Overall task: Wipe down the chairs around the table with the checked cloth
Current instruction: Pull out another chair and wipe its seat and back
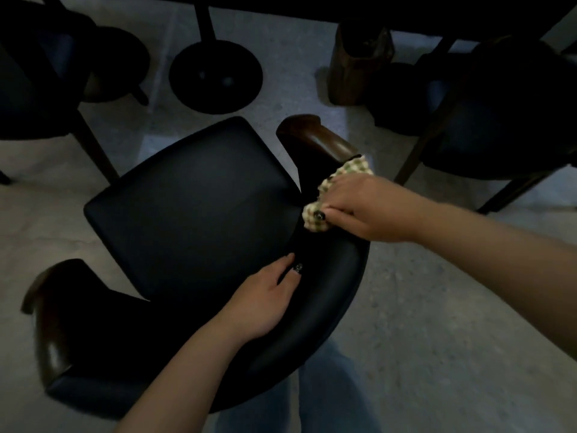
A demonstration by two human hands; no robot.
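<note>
- At the bottom centre of the frame, blurred blue trouser legs stand just behind the chair's back.
- The left hand reaches up from the lower centre, forearm angled up to the right; it lies flat on the curved black backrest of the chair, fingers straight and thumb spread towards the seat, gripping nothing.
- The right hand comes in from the right edge, forearm sloping down to the right; its fingers curl over the bunched checked cloth, pressing it where the backrest meets the brown wooden armrest.
- The hands are apart on the same chair.
- The black seat fills mid-frame.
- Farther off: a round table base at top centre, and other dark chairs at upper left and upper right.
</note>
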